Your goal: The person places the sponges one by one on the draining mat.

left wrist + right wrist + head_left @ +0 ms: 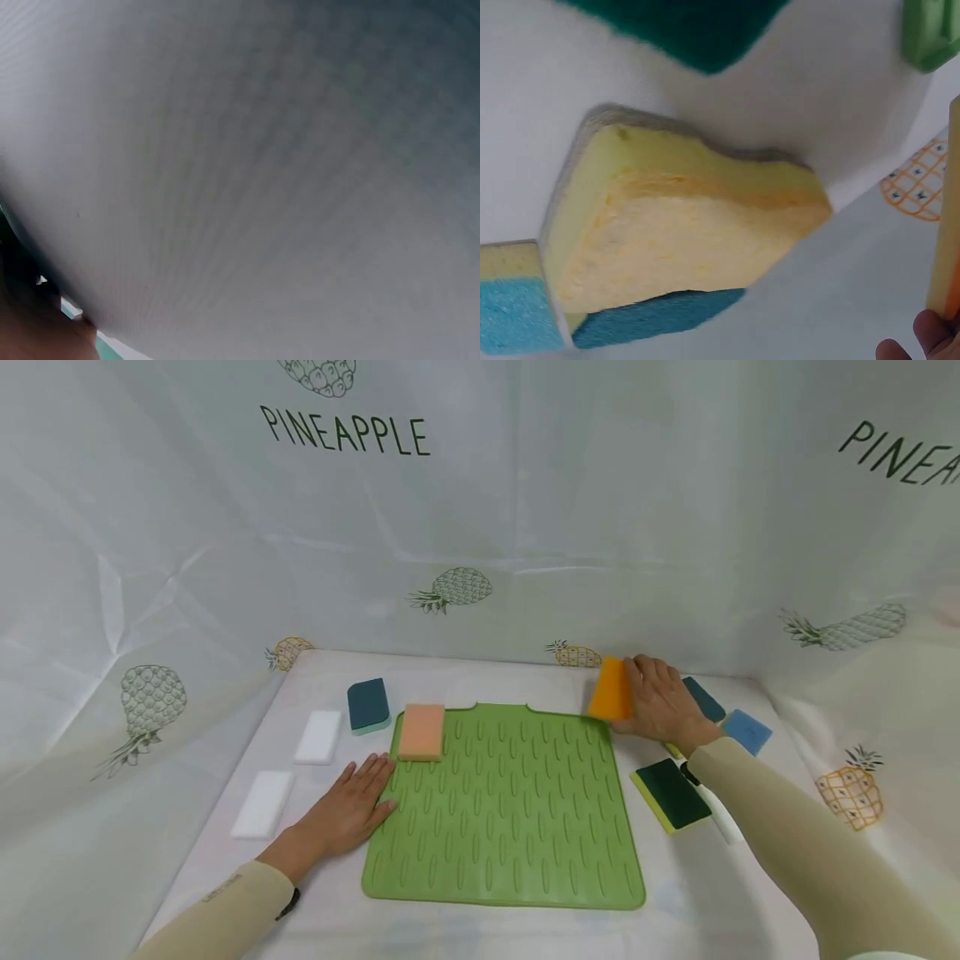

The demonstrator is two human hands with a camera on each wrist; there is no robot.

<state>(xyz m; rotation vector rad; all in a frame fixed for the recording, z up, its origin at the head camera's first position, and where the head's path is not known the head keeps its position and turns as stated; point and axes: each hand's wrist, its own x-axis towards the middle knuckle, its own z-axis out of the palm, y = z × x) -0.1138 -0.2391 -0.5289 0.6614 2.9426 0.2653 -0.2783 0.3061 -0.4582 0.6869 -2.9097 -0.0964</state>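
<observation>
My right hand grips an orange sponge, tilted up at the far right corner of a green ridged mat. Part of that orange sponge shows at the right edge of the right wrist view, with fingertips below it. Spread flat, my left hand rests at the mat's left edge, its fingertips touching it. A peach-coloured sponge lies on the mat's far left corner. The left wrist view is mostly filled by a blurred grey surface.
Left of the mat lie a dark teal sponge and two white sponges, one nearer. Right of it are a green-and-yellow sponge, a blue sponge, a teal one and a partly hidden white piece. A pineapple-printed sheet hangs behind.
</observation>
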